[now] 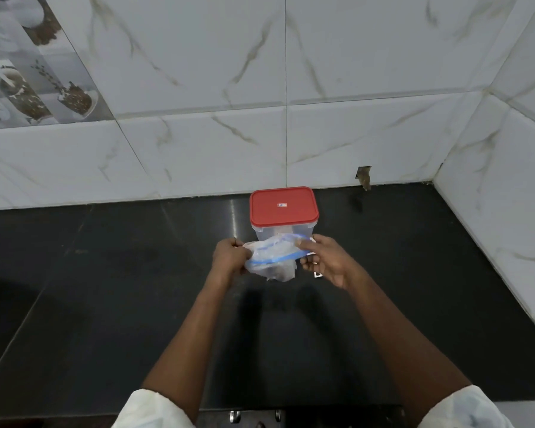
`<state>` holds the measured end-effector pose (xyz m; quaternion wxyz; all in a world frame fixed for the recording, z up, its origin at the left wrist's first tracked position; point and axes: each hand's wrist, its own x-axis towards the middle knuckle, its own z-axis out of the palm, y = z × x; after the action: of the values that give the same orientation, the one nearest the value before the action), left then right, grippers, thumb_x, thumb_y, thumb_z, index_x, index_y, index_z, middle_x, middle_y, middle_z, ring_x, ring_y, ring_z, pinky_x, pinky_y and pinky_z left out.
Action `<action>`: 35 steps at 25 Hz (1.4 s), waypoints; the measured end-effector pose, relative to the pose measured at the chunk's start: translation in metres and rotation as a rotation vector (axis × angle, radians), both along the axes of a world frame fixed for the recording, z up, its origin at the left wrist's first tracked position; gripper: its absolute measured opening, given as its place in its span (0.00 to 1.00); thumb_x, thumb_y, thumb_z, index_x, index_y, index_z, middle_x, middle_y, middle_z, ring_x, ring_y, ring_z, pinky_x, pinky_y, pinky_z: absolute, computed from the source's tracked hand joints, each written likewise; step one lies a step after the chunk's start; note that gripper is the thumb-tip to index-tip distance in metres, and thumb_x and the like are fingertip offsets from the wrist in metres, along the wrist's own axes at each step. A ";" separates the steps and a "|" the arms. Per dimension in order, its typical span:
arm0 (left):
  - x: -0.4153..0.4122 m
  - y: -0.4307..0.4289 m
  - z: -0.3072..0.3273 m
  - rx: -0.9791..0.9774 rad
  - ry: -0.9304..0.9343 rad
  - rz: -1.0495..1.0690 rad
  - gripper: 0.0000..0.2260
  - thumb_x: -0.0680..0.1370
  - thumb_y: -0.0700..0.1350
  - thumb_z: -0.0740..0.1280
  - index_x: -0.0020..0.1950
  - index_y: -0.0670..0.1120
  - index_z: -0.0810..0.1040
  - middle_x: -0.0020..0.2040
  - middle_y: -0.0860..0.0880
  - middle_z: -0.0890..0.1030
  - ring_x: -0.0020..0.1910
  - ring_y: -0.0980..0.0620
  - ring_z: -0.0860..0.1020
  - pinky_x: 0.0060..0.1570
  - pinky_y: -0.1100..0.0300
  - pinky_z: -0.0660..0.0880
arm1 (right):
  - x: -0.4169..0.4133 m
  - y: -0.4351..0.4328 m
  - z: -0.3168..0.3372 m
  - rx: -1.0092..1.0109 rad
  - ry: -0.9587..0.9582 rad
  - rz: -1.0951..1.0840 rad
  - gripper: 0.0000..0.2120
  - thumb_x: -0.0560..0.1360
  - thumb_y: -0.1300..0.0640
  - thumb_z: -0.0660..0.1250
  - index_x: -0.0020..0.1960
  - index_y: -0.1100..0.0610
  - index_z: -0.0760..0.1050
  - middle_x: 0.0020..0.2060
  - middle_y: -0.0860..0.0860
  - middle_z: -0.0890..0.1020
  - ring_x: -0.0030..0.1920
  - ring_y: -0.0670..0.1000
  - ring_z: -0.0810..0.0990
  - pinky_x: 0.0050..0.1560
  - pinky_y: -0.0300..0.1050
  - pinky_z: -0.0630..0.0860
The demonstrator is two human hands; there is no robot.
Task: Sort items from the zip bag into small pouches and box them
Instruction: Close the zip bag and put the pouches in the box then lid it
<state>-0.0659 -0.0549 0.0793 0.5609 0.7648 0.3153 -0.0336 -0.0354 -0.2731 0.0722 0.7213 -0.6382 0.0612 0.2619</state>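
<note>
Over the black countertop (105,304), seen from the head camera, both hands hold a clear zip bag (272,257) with a blue closure strip in the air, just in front of the box. The left hand (229,257) has its fingers curled round the bag's left end. The right hand (325,261) pinches the right end of the strip between thumb and fingers. Gripping opposite ends like this looks like a way to pull the mouth apart, so opening the bag is probably the step in hand.

The bag hangs crumpled below the strip, and its contents are too blurred to name. The clear plastic box (269,234) stands behind it near the marble-tiled wall (352,134), with its red lid (284,206) on, so boxing has seemingly not begun. It sits close enough to reach easily. No small pouches can be made out. A small white object (318,274) shows under the right hand, but I cannot tell what it is.
</note>
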 end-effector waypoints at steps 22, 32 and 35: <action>0.004 -0.021 0.015 0.201 -0.149 -0.415 0.03 0.73 0.37 0.74 0.42 0.37 0.84 0.38 0.44 0.84 0.36 0.53 0.79 0.42 0.57 0.77 | -0.008 0.015 -0.034 -0.022 -0.327 -0.118 0.18 0.68 0.63 0.73 0.57 0.56 0.81 0.48 0.54 0.86 0.48 0.53 0.85 0.42 0.46 0.82; 0.012 -0.009 0.032 -0.327 -0.022 -0.216 0.13 0.75 0.41 0.75 0.57 0.38 0.82 0.46 0.43 0.83 0.39 0.49 0.79 0.36 0.59 0.78 | -0.007 -0.005 -0.046 -0.038 -0.141 -0.147 0.17 0.71 0.72 0.70 0.57 0.59 0.79 0.47 0.55 0.86 0.47 0.55 0.86 0.41 0.49 0.82; 0.011 -0.006 0.029 -0.373 0.024 -0.074 0.12 0.80 0.46 0.71 0.53 0.37 0.82 0.44 0.41 0.80 0.40 0.47 0.78 0.40 0.55 0.80 | -0.005 -0.003 -0.048 -0.026 -0.094 -0.263 0.12 0.73 0.72 0.69 0.52 0.60 0.80 0.44 0.55 0.86 0.41 0.53 0.85 0.34 0.43 0.79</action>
<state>-0.0553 -0.0613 0.1087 0.6876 0.6580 0.2821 -0.1212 -0.0403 -0.2760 0.0245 0.7433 -0.6454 0.1140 0.1342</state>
